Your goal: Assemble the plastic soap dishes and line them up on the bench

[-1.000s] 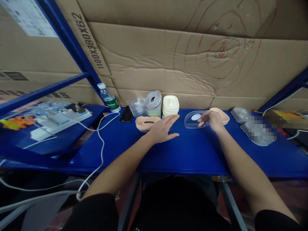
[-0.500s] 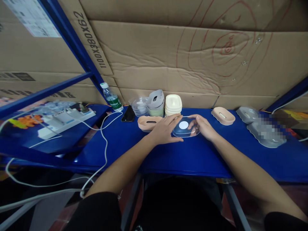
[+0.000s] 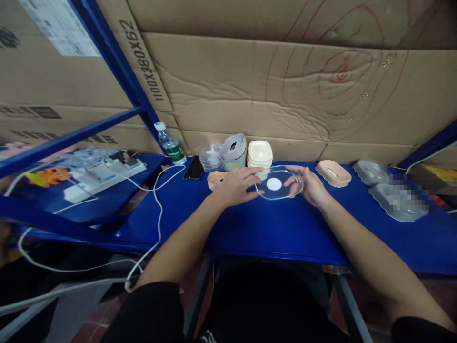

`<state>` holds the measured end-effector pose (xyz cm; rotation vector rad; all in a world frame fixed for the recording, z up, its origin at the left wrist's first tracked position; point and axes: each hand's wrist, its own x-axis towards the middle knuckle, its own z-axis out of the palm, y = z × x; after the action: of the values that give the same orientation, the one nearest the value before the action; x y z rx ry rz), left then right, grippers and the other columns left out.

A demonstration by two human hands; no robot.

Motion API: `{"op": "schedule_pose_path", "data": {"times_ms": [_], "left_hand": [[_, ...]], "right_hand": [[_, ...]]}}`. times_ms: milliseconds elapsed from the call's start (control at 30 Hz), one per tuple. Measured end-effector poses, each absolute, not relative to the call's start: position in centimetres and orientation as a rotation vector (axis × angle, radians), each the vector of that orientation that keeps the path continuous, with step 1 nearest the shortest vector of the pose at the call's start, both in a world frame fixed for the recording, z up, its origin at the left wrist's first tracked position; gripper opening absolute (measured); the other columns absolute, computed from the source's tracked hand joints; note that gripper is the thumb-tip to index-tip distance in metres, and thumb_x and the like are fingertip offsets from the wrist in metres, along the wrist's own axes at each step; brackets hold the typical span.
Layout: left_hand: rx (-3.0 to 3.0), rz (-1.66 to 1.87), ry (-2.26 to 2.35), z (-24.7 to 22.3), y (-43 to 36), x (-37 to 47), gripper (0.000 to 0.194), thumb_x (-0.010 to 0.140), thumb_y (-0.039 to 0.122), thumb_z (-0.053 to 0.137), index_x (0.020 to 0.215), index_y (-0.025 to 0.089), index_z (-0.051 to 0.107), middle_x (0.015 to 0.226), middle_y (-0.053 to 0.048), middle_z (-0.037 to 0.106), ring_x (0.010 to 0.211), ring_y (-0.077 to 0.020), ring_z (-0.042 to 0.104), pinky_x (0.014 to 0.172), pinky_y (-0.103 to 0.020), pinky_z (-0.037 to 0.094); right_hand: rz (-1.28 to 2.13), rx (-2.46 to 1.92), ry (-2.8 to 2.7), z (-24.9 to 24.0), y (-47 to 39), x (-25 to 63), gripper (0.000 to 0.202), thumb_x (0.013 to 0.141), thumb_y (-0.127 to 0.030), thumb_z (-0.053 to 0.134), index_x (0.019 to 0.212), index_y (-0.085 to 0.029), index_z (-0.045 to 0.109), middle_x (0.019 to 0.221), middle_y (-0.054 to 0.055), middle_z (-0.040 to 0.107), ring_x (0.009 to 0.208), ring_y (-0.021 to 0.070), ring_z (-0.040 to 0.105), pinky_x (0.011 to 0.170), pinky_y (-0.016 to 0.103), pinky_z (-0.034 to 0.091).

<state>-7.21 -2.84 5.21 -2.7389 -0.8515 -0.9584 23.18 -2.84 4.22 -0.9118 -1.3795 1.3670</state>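
Observation:
A shallow clear plastic dish (image 3: 289, 190) with a white round patch (image 3: 274, 184) at its middle is between my two hands over the blue table. My left hand (image 3: 235, 188) grips its left rim, thumb and fingertips at the edge. At the right rim, my right hand (image 3: 311, 186) holds it, some fingers showing through the clear plastic. Behind my left hand lies a peach oval tray (image 3: 214, 180), partly covered by that hand. Just beyond the dish stands a stack of cream containers (image 3: 260, 152).
Grey and green containers (image 3: 234, 148) stand beside stacked clear dishes (image 3: 210, 157), a phone (image 3: 193, 168) and a water bottle (image 3: 172, 146). A peach slotted tray (image 3: 333, 173) and clear pieces (image 3: 396, 202) lie right. White cables (image 3: 159, 209) cross the left side near a power strip (image 3: 103, 183).
The clear dish is raised and tilted toward me compared with before. My left hand has moved from lying over its left side to its left rim.

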Motion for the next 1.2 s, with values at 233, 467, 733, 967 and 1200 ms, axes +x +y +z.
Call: {"op": "schedule_pose_path", "data": {"times_ms": [233, 467, 733, 967, 1200], "left_hand": [[-1.962, -1.475, -1.433, 7.1, 0.4, -14.4, 0.028, 0.099, 0.04, 0.062, 0.115, 0.017, 0.068, 0.138, -0.017, 0.07, 0.133, -0.0318, 0.064, 0.115, -0.05, 0.048], [-1.568, -1.445, -1.974, 6.1, 2.0, -19.0, 0.042, 0.094, 0.032, 0.057, 0.132, 0.016, 0.066, 0.135, -0.018, 0.07, 0.13, -0.0379, 0.063, 0.116, -0.056, 0.045], [-1.753, -1.198, -2.08, 5.5, 2.5, -17.8, 0.066, 0.091, 0.022, 0.05, 0.157, 0.015, 0.054, 0.147, -0.019, 0.066, 0.134, -0.039, 0.063, 0.116, -0.059, 0.046], [-1.792, -1.317, -2.062, 4.7, 3.4, -18.0, 0.077, 0.083, 0.023, 0.057, 0.159, 0.012, 0.049, 0.159, -0.018, 0.057, 0.148, -0.0364, 0.052, 0.125, -0.053, 0.041], [-1.67, -1.531, -2.003, 4.9, 3.3, -17.8, 0.087, 0.079, 0.024, 0.061, 0.162, 0.01, 0.037, 0.161, -0.023, 0.048, 0.153, -0.0402, 0.042, 0.129, -0.059, 0.031]], "right_hand": [[1.069, -0.964, -1.302, 5.0, -1.7, 26.1, 0.057, 0.086, -0.071, 0.075, 0.116, -0.023, 0.07, 0.083, 0.003, 0.079, 0.052, 0.0161, 0.069, 0.051, 0.03, 0.058], [1.133, -1.034, -1.366, 4.2, -1.5, 25.3, 0.057, 0.078, -0.071, 0.083, 0.108, -0.023, 0.073, 0.082, 0.004, 0.078, 0.054, 0.016, 0.07, 0.053, 0.03, 0.058], [1.128, -1.063, -1.465, 3.3, -1.3, 25.2, 0.052, 0.079, -0.065, 0.085, 0.109, -0.024, 0.074, 0.085, 0.004, 0.079, 0.058, 0.0167, 0.071, 0.056, 0.032, 0.06], [0.868, -1.125, -1.604, 3.5, -0.9, 26.2, 0.054, 0.082, -0.071, 0.077, 0.11, -0.025, 0.073, 0.084, 0.006, 0.079, 0.063, 0.0221, 0.074, 0.063, 0.039, 0.062], [0.054, -1.499, -1.728, 4.7, 0.4, 32.5, 0.057, 0.089, -0.061, 0.069, 0.132, -0.024, 0.071, 0.114, 0.012, 0.082, 0.114, 0.0367, 0.075, 0.103, 0.056, 0.056]]}}
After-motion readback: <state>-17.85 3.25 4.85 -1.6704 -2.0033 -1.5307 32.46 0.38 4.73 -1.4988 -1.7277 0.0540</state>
